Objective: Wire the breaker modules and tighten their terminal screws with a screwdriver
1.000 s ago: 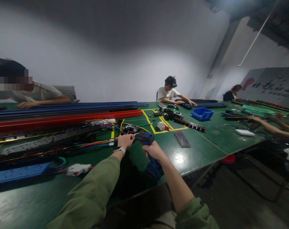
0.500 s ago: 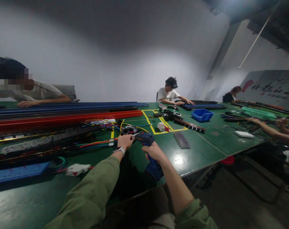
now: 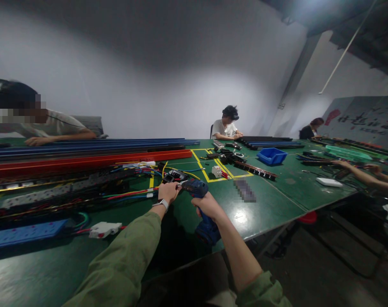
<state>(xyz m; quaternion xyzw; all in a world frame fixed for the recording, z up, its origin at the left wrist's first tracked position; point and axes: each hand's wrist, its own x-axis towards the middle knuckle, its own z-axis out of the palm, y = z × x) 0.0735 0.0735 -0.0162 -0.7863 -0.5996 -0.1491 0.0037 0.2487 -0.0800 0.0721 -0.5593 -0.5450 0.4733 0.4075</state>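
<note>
- Head view: the dark-blue pistol-shaped cordless drill (image 3: 196,187) is held over the near edge of the long glossy green table (image 3: 277,200); all places below are told from this drill.
- The right hand (image 3: 208,205) is wrapped around the drill's grip.
- The left hand (image 3: 168,192), below a pale wristwatch (image 3: 163,204), has its fingers bent together at the drill's nose; I cannot tell what they pinch.
- Just beyond the drill's nose lies a small black boxy part (image 3: 178,174) with coloured wires.
- Left of the drill: a bundle of red, yellow, green and blue wires (image 3: 129,194), a long orange-red channel (image 3: 117,161), and, nearer the table's front edge, a white plastic block (image 3: 104,229) beside a blue socket strip (image 3: 24,233).
- Beyond the drill: yellow tape lines (image 3: 241,175) on the tabletop and a pale terminal block with red leads (image 3: 217,172).
- Right of and beyond it: a blurred dark rectangular slab (image 3: 245,190), an open blue plastic bin (image 3: 272,156) and a flat white case (image 3: 328,182).
- Well behind the drill, a person in a white top (image 3: 226,129) sits against a plain grey wall (image 3: 132,94); another person (image 3: 59,121) leans in at far left.
- Far right of it, a co-worker's bare forearm (image 3: 366,181) reaches over the table, below a lettered banner (image 3: 366,121).
- Low to its right, a red stool seat (image 3: 308,217) shows above the dim floor (image 3: 309,268).
</note>
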